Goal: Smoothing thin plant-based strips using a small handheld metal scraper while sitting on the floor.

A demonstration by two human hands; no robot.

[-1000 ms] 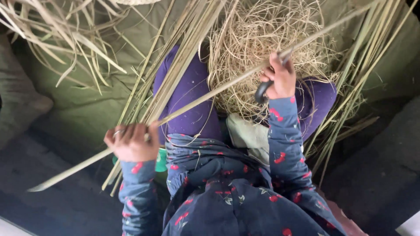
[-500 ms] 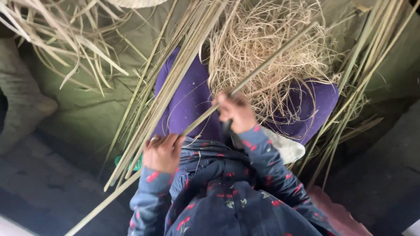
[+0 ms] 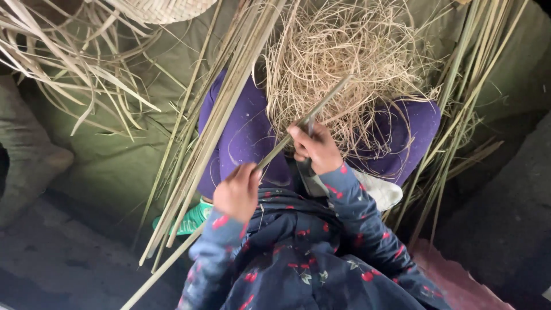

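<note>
**Both hands on one long split cane, over the lap**

Largest first: olive-green tarp spread under everything, dull and creased. On top, purple-trousered legs folded either side of a big tangled heap of pale straw-coloured shavings. Bundle of long green-tan strips slanting from top centre down to lower left, past the left knee; more stalks leaning at right. Loose flat dry strips scattered top left. Rim of a woven basket at top edge. Small green object half hidden beneath the bundle, kind unclear.

Split cane: thin, straight, pale green-tan, running diagonally from the shavings heap down through both hands and on to the lower-left edge.

Right hand: fingers curled tight around the cane plus a dark blade or handle, barely visible. Left hand: fingers closed on the cane lower down, near the right hand.

No packages, labels or signs visible.
</note>
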